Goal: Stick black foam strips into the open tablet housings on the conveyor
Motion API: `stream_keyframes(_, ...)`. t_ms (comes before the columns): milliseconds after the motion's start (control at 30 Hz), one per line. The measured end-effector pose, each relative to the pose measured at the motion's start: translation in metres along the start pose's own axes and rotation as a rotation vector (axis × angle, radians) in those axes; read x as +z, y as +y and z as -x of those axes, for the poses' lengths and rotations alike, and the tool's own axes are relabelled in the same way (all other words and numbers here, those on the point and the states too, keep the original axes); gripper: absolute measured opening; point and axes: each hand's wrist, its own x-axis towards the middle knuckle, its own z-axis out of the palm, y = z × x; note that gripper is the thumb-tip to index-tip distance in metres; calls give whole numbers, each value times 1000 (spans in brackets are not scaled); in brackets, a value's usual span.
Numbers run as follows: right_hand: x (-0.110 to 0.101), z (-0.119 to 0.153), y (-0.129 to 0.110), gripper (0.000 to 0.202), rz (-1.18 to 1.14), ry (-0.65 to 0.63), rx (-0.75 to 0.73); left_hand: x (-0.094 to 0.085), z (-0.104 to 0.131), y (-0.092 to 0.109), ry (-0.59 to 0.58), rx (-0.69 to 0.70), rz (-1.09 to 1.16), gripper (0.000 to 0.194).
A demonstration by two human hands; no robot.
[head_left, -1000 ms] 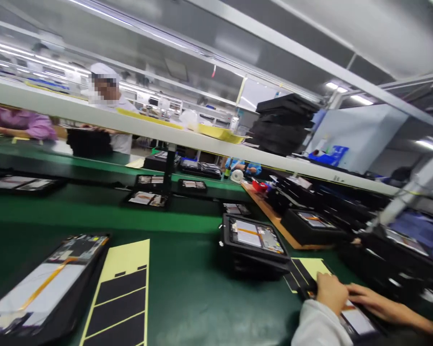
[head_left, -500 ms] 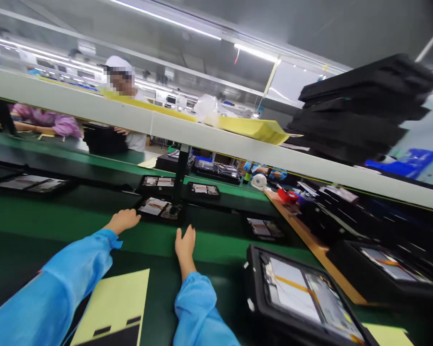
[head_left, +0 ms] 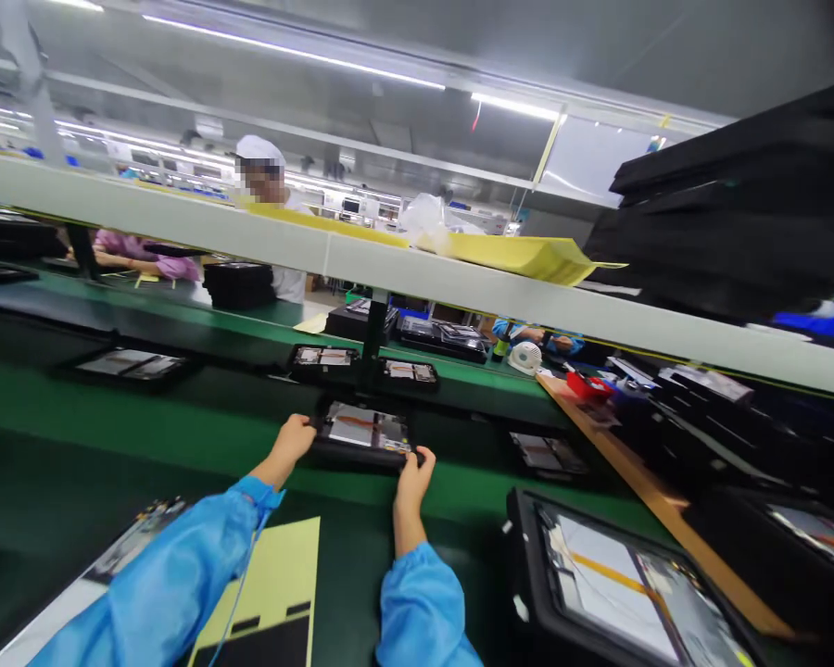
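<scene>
"And both hands are on the black tray (head_left: 361,455), one at each end!"

"Take the left hand (head_left: 292,443) first. It's curled in close at the tray's left end, back of the hand uppermost, though the fingertips are tucked out of sight, so how tightly they press can't be told."

"Over to the right hand (head_left: 415,477): thumb at the near right corner, fingers just beside it, only a little spread. That's a narrow hold on the edge."

"And the arms?"

"Both reach forward in blue sleeves. The left slants in from the lower left, across the yellow sheet (head_left: 288,560) (a thin blue cord hangs down from that cuff); the right stands much steeper, wrist below the tray, fingers pointing up."

"In the tray lies an uncovered device (head_left: 351,426), pale panel on the left, orange strip across it."

"It sits between the two hands, in front of the dark post (head_left: 373,332), with two more trays farther back. Whether its underside touches the bench (head_left: 347,537), nobody can say from here."

"Nearer, to the right, another device (head_left: 615,579) lies in a thick black case, well apart from either hand."
</scene>
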Motion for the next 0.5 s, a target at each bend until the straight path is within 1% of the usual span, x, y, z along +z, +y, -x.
stream_keyframes(67,-38,11,-11,33,-67,-11,3,-7,70,-7,-63,-110,191,32)
stream_keyframes(100,-57,17,-17,32,-90,-28,5,-10,109,-13,-93,-157,291,28)
stream_keyframes(167,-93,28,-26,31,-108,-83,11,-14,193,-28,-170,-223,495,30)
stream_keyframes(233,-120,37,-31,31,-94,-160,18,-12,272,-43,-261,-305,672,29)
stream_keyframes(300,-139,44,-31,30,-55,-243,22,-5,338,-54,-322,-409,798,30)
stream_keyframes(333,-145,47,-31,30,-31,-285,23,0,364,-58,-345,-458,841,31)
stream_keyframes(367,-149,49,-30,30,-5,-321,21,6,385,-61,-357,-502,876,32)
stream_keyframes(400,-152,52,-30,30,23,-354,14,11,402,-63,-385,-536,902,32)
stream_keyframes(433,-154,54,-31,30,54,-379,0,15,414,-65,-443,-551,915,31)
stream_keyframes(467,-156,56,-33,29,87,-397,-25,18,422,-67,-538,-532,903,30)
stream_keyframes(500,-158,59,-36,28,122,-409,-59,17,426,-69,-652,-463,852,29)
